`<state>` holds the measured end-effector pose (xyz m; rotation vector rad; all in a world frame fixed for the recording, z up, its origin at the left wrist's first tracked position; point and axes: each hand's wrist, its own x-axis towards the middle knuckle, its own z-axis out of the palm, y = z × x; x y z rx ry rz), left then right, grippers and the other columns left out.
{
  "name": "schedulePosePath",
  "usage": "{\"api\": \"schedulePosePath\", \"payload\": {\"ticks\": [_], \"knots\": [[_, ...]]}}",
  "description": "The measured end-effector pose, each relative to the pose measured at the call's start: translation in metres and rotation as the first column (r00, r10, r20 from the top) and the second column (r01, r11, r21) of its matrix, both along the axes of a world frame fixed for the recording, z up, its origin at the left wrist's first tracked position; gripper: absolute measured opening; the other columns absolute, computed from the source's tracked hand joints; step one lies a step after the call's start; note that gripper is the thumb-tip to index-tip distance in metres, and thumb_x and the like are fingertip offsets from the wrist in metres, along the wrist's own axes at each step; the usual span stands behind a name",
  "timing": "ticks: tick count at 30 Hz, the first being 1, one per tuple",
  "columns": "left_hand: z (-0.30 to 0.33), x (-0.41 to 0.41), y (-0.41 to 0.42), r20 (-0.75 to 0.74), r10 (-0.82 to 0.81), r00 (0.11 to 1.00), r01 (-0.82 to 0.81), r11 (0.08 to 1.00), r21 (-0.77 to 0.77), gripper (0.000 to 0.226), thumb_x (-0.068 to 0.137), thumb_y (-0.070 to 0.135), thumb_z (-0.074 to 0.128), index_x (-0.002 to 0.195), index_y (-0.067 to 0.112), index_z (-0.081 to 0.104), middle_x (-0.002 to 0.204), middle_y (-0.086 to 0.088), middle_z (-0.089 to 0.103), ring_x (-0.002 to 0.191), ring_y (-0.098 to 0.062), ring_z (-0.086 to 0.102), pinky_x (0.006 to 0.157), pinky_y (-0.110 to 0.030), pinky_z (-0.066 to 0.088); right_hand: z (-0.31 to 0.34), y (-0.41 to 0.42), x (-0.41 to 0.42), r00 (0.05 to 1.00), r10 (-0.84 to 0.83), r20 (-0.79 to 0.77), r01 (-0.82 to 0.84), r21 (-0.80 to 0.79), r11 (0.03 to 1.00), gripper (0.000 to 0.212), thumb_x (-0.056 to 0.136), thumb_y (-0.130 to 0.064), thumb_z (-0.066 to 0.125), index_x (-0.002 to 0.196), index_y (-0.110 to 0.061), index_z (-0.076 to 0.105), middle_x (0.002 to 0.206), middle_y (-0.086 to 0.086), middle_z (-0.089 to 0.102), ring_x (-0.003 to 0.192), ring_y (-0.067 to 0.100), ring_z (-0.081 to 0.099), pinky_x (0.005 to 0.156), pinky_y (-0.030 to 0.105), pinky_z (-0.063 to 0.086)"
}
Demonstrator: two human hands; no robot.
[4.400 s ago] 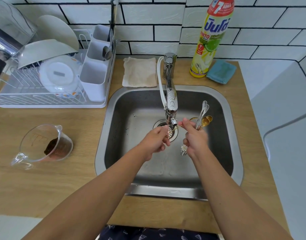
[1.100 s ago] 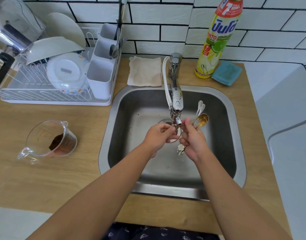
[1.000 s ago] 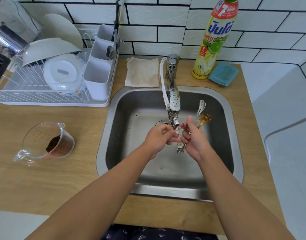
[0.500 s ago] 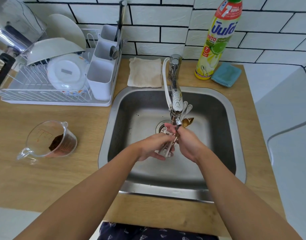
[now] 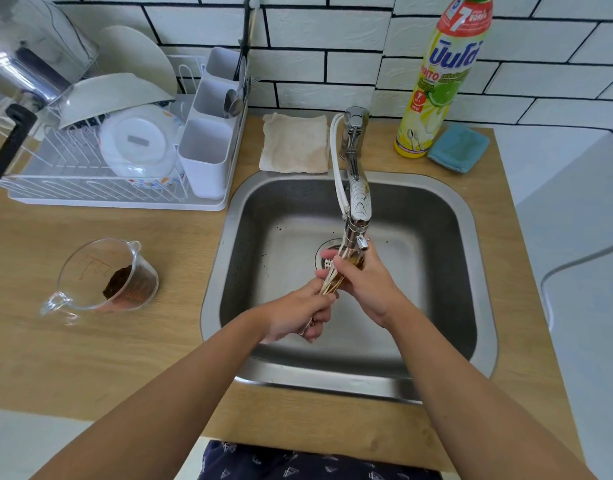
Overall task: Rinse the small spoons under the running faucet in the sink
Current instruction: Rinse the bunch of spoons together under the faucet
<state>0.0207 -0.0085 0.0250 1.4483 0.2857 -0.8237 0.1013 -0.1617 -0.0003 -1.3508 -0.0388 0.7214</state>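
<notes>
A bundle of small silver and gold spoons (image 5: pixel 333 279) is held over the steel sink (image 5: pixel 471 271), just under the spout of the faucet (image 5: pixel 358 202). My left hand (image 5: pixel 298 315) grips the handle ends low in the basin. My right hand (image 5: pixel 363 280) closes around the upper part near the bowls, right below the spout. The spoon bowls are mostly hidden by my fingers and the faucet. I cannot make out the water stream. The drain (image 5: pixel 327 256) lies behind the hands.
A white dish rack (image 5: pixel 125 199) with plates, a bowl and a cutlery holder stands back left. A glass measuring cup (image 5: pixel 104 275) with dark grounds sits left of the sink. Behind the sink are a beige cloth (image 5: pixel 294 143), a dish soap bottle (image 5: pixel 440 74) and a blue sponge (image 5: pixel 459 147).
The spoon bundle moved from right of the faucet to under the spout. My left hand slid down onto the handles, and my right hand closed over the bowl end.
</notes>
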Motion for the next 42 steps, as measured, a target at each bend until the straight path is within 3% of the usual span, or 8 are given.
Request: {"api": "schedulePosePath", "payload": {"ticks": [3,6,10,15,21,27,38,42], "knots": [[0.005,0.000,0.005,-0.081,0.032,0.996,-0.037,0.997,-0.061,0.037,0.107,0.048,0.036,0.125,0.015,0.043,0.070,0.001,0.044,0.054,-0.017,0.048,0.054,-0.030,0.048,-0.002,0.006,-0.002,1.000,-0.011,-0.003,0.011,-0.051,0.999,0.015,0.108,-0.015,0.051,0.122,-0.018,0.048,0.106,0.002,0.079,0.106,0.023,0.076,0.095,0.058,0.052],[0.007,0.001,0.010,-0.079,0.042,0.996,-0.044,0.999,-0.028,0.040,0.106,0.052,0.036,0.107,0.014,0.049,0.070,0.001,0.052,0.057,-0.018,0.057,0.047,-0.026,0.048,0.000,0.006,0.000,0.993,0.091,0.077,-0.074,-0.202,0.977,0.031,0.109,-0.034,0.048,0.126,-0.011,0.062,0.112,-0.009,0.078,0.116,0.010,0.069,0.109,0.042,0.049],[0.000,-0.003,0.009,-0.010,0.105,0.994,-0.105,0.994,0.007,0.024,0.109,0.037,0.040,0.099,0.015,0.044,0.068,0.005,0.039,0.048,-0.009,0.033,0.036,-0.018,0.022,-0.001,-0.001,0.005,0.992,0.128,0.012,-0.122,-0.208,0.970,0.032,0.106,-0.045,0.051,0.125,-0.025,0.068,0.119,-0.013,0.075,0.113,0.008,0.065,0.092,0.031,0.048],[-0.008,-0.010,0.011,0.021,0.102,0.995,-0.104,0.990,0.099,0.026,0.109,0.038,0.039,0.097,0.015,0.042,0.071,0.002,0.046,0.049,-0.011,0.040,0.039,-0.020,0.027,-0.010,-0.017,0.009,0.998,0.002,0.055,0.010,-0.220,0.976,0.009,0.096,-0.016,0.072,0.103,-0.022,0.074,0.079,-0.012,0.076,0.073,0.004,0.066,0.062,0.019,0.047],[-0.012,-0.012,-0.002,0.048,0.125,0.991,-0.128,0.988,0.084,0.021,0.109,0.031,0.039,0.100,0.013,0.044,0.068,0.001,0.056,0.049,-0.020,0.056,0.036,-0.023,0.038,-0.018,-0.011,0.002,0.991,-0.088,-0.097,0.070,-0.180,0.981,0.012,0.098,-0.009,0.067,0.108,-0.016,0.068,0.091,-0.005,0.077,0.075,0.001,0.070,0.060,0.017,0.046],[-0.019,-0.013,-0.005,0.023,0.208,0.978,-0.209,0.975,0.080,0.026,0.107,0.036,0.043,0.105,0.013,0.053,0.067,0.003,0.057,0.052,-0.017,0.056,0.037,-0.018,0.027,-0.018,-0.006,0.001,0.987,-0.155,0.036,0.159,-0.259,0.953,0.014,0.095,-0.009,0.069,0.084,-0.015,0.073,0.060,-0.010,0.066,0.055,0.002,0.058,0.061,0.019,0.051],[-0.018,-0.009,-0.001,-0.010,0.341,0.940,-0.341,0.938,-0.065,0.026,0.107,0.033,0.047,0.111,0.010,0.057,0.072,0.001,0.060,0.053,-0.014,0.055,0.034,-0.017,0.026,-0.016,-0.017,0.002,0.979,-0.197,-0.059,0.194,-0.063,0.979,0.008,0.098,-0.008,0.068,0.105,-0.007,0.073,0.082,0.001,0.076,0.066,0.006,0.065,0.068,0.019,0.056],[-0.019,-0.009,0.002,-0.012,0.336,0.942,-0.336,0.940,-0.060,0.028,0.107,0.033,0.046,0.117,0.008,0.055,0.077,-0.001,0.062,0.055,-0.015,0.054,0.036,-0.018,0.031,-0.015,-0.015,0.001,0.985,-0.172,0.011,0.171,-0.177,0.969,0.010,0.098,-0.004,0.066,0.102,-0.008,0.074,0.086,0.004,0.077,0.067,0.007,0.065,0.068,0.020,0.057]]}}
